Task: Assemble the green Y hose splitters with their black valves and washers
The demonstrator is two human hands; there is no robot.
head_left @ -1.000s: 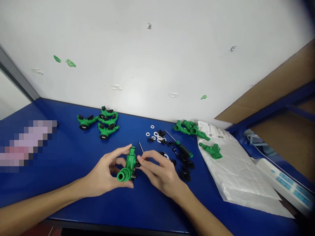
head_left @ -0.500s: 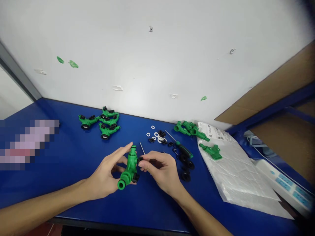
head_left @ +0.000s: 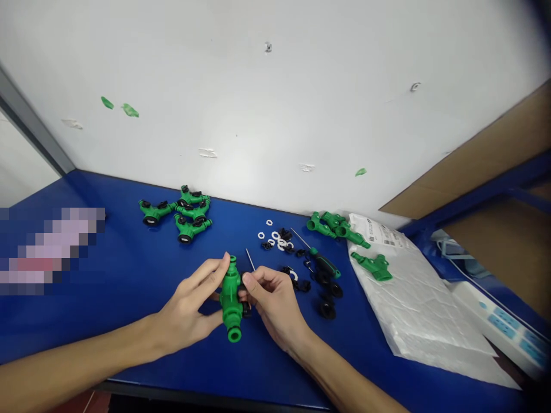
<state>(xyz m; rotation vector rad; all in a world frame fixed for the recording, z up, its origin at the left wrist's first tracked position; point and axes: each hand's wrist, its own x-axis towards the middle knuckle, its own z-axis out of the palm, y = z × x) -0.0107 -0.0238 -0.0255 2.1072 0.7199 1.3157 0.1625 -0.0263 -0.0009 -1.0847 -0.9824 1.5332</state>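
While the left hand (head_left: 189, 310) grips a green Y-shaped hose splitter (head_left: 231, 295) between thumb and fingers, the right hand (head_left: 275, 304) pinches a small black valve knob (head_left: 242, 283) at the splitter's side, its thumb and forefinger nearly together. The splitter is over the front part of the blue tabletop (head_left: 193, 373), another black knob (head_left: 247, 310) projecting from its right side. A thin metal rod (head_left: 250, 258) extends from behind the right hand, partly hidden. Beyond lie white washers (head_left: 282, 244), a screwdriver (head_left: 325, 264) and black collars (head_left: 327, 311). Four knob-fitted splitters (head_left: 192, 228) sit farther left; bare green splitter bodies (head_left: 376, 267) lie right, one on a white mailer bag (head_left: 422, 310).
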